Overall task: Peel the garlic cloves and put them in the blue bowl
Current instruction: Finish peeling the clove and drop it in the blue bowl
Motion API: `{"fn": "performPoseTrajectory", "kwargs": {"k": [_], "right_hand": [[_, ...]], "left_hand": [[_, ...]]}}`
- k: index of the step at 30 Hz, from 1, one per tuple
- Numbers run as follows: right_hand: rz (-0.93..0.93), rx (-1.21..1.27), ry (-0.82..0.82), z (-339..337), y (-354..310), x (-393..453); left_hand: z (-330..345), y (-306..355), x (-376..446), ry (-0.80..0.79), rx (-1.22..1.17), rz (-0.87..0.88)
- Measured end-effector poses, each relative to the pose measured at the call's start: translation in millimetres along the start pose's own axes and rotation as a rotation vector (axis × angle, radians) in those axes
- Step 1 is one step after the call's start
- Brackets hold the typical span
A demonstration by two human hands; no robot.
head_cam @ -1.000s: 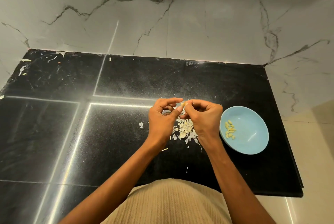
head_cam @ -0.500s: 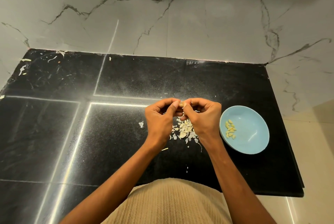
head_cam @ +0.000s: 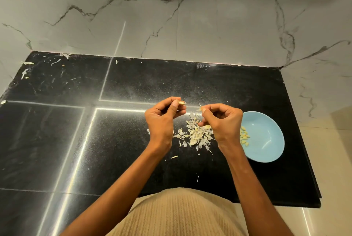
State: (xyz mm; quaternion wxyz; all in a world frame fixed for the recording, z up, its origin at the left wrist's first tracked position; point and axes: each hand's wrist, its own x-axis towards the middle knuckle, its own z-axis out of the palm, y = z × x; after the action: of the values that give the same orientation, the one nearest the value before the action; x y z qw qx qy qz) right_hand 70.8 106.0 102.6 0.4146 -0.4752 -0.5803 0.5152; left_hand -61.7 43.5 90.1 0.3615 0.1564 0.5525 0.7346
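Between thumb and fingertips of my left hand [head_cam: 162, 115] I pinch a garlic clove [head_cam: 182, 102] above the black desk [head_cam: 123, 140]. My right hand [head_cam: 222, 121], just beside it, pinches what looks like a scrap of skin [head_cam: 199, 109]. Below them lies the peel pile [head_cam: 196, 133]. Peeled cloves [head_cam: 244, 138] sit inside the blue bowl [head_cam: 266, 140] at my right.

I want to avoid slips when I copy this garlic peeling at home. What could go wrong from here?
1. The left hand pinches the garlic clove only at its fingertips; such a small grip could let it drop into the pile of peels.
2. The right hand holds a skin scrap near the blue bowl; it might land among the peeled cloves.
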Motion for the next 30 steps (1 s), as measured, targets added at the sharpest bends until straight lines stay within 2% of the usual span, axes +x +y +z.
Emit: {"fn": "performPoseTrajectory", "kwargs": {"k": [7, 17, 30], "right_hand": [[-0.06, -0.128, -0.074, -7, -5, 5], [-0.081, -0.34, -0.165, -15, -2, 13], [-0.166, -0.323, -0.219, -6, -7, 10]], "left_hand": [[2, -1, -5, -0.114, 0.056, 0.021], [4, -4, -5, -0.141, 0.149, 0.016], [7, -7, -4, -0.139, 0.248, 0.019]]}}
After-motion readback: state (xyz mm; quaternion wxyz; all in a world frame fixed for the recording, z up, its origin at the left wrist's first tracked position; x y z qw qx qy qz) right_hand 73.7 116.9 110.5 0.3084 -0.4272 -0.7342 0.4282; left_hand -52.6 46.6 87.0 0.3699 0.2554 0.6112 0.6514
